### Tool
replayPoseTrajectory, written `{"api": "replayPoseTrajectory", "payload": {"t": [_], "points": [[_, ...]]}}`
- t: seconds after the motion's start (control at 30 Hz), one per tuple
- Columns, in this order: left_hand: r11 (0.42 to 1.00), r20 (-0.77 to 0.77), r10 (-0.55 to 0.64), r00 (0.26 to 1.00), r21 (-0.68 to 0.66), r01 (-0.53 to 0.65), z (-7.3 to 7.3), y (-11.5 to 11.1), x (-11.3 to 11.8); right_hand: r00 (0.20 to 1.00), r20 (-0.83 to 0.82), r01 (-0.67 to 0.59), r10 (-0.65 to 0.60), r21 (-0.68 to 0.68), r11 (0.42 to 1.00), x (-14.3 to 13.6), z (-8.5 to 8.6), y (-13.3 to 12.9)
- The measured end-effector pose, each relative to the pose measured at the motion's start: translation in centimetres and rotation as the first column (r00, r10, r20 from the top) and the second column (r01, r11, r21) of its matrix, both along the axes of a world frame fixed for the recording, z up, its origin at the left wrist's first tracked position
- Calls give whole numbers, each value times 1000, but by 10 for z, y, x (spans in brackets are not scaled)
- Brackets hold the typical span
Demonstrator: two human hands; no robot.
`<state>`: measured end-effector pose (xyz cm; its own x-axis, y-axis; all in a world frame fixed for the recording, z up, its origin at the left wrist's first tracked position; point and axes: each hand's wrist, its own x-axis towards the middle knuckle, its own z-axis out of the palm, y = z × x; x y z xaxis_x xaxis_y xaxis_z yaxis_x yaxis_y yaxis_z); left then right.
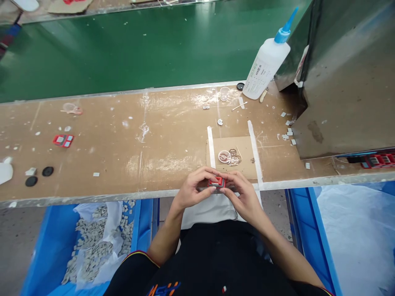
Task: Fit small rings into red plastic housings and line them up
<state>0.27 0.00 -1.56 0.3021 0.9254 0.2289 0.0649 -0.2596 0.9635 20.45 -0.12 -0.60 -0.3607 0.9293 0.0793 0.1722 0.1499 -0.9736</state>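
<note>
Black discs (47, 171): two are laid flat on the tabletop (166, 135), well to the left of the left hand (196, 187).
Loose red piece (63, 140): rested farther out than the discs, left of the hands; why it is set apart cannot be told.
Left bin (33, 263): set lower than the hands, to their left; many grey chips (92, 250) are contained in it, likely for easy reach.
Left grip: the near end of the held red piece (217, 179) is pinched between thumb and fingers.
Held red piece: held at both ends above the tabletop's front edge, apparently for steadiness.
Cardboard pad (247, 166): placed just beyond the hands, flanked by white tape (255, 156), presumably against sliding; a clear cup (224, 156) is set on it.
Right grip: the other end is pinched by the right hand (245, 195), fingers curled.
White bottle (265, 68): stood beyond the right hand, nozzle up, perhaps so the arms are not obstructed.
Metal housing (352, 82): located right of the hands; loose chips (293, 142) are scattered beside it.
</note>
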Motion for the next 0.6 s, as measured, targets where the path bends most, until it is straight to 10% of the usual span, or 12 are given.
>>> {"api": "replayPoseTrajectory", "payload": {"t": [0.37, 0.6], "points": [[993, -81, 113, 990, -3, -114, 3, -2, 6, 987, 159, -28, 3, 157, 987, -6, 3, 3], [991, -27, 87, 996, -98, -89, -4, -5, 7, 993, -97, 70, -70, 0, 998, -7, -11, -1]]}}
